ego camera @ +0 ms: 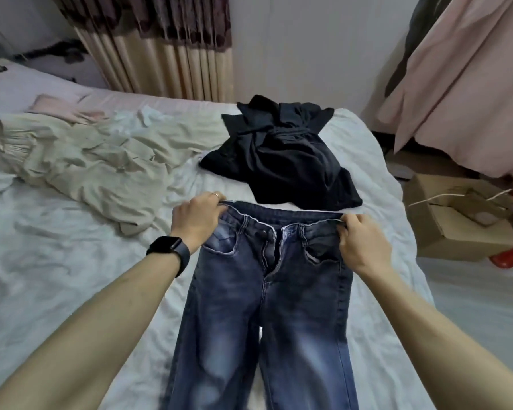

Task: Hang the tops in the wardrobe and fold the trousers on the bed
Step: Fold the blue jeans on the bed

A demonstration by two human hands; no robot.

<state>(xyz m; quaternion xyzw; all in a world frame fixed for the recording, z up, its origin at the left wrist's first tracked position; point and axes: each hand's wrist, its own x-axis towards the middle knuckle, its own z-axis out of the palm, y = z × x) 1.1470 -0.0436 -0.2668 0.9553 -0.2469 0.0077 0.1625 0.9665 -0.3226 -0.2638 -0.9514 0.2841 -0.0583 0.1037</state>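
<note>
Head view: a pair of faded blue denim jeans (267,306) is laid front-up on the white-sheeted bed (71,276), with the waistband at the far end and the legs running toward the near edge. The waistband is gripped at its left corner by the left hand (197,221), fingers curled over the edge, and pinched at its right corner by the right hand (360,244); nothing else is held. The jeans lie directly between and below the two hands, with the fly midway between them.

The step in hand is judged to be the spreading flat before the fold. For a clean fold, the waistband should be drawn taut and level, the legs smoothed until the side seams lie straight, and one leg then brought over the other with the seams matched.

A crumpled black garment (282,161) lies just beyond the waistband, touching it or nearly so, and should be left out of the fold. A creased cream garment (101,170) is spread farther left.
</note>
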